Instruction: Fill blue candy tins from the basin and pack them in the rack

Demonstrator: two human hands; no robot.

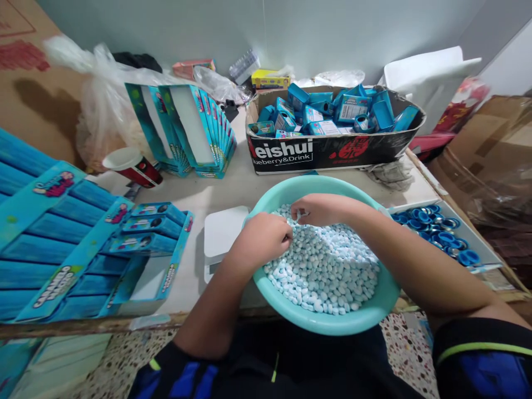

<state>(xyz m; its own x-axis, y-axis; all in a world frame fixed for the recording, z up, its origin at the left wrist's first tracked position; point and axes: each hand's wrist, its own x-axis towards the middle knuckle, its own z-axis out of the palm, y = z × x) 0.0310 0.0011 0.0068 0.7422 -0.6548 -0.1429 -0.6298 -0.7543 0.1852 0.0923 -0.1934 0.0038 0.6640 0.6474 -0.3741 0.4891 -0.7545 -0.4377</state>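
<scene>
A turquoise plastic basin (328, 324) at the table's front edge holds a large heap of small pale blue and white candies (324, 277). Over its left rim, my left hand (266, 238) is curled closed, fingers turned down toward the heap; whatever it holds is hidden. My right hand (322, 209) reaches in from the right to the far side of the heap. Its fingers are pinched together among the candies, with pale pieces showing at the fingertips. Beside the basin on the left lies a flat white scale-like device (224, 233), partly behind my left forearm.
A black carton (332, 152) of blue tins stands behind the basin. A white tray (484, 266) of blue-and-silver caps is at right. Blue display boxes (54, 238) crowd the left, with folded displays (199, 127) and a tilted paper cup (135, 166) behind.
</scene>
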